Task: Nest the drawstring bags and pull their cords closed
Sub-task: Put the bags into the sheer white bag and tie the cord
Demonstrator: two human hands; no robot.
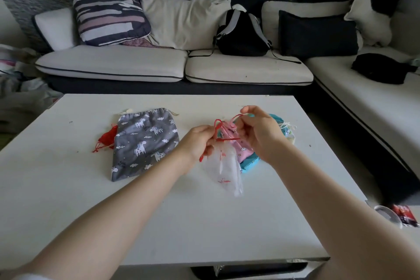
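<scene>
Head view, left hand [197, 141] & right hand [259, 130] pinching red cord [219, 126] (sheer bag [223, 170] dangling), above table [159, 211]

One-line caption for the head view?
Both hands pull a clear bag's red cord over the pink bag.

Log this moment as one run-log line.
left hand: pinches red cord | right hand: pinches same cord | clear bag: hanging, held | grey bag: flat on table
</scene>
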